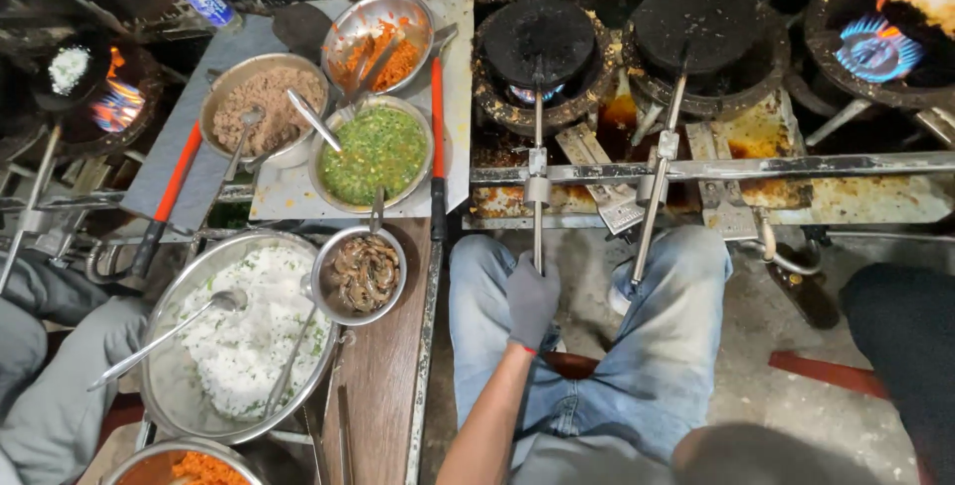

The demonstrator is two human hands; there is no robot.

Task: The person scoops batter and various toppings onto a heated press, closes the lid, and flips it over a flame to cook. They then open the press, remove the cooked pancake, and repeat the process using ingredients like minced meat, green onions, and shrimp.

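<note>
My left hand (532, 301), in a dark grey glove, is closed around the end of a long metal handle (537, 196). That handle runs up to a round black lidded pan (537, 42) sitting on a gas burner. A second black pan (696, 27) stands on the burner to its right; its handle (657, 187) slants down toward my knee, and nothing holds it. My legs in blue jeans (676, 346) are spread below the stove. My right hand does not show in the head view.
On the left counter stand bowls of minced meat (264, 107), green chopped herbs (378, 152), orange filling (383, 42), shrimp (363, 271) and a large bowl of white rice (244, 331), each with a spoon. Burners flame at top right (875, 47) and far left (114, 97). Other people's legs sit left (50, 366) and right (905, 346).
</note>
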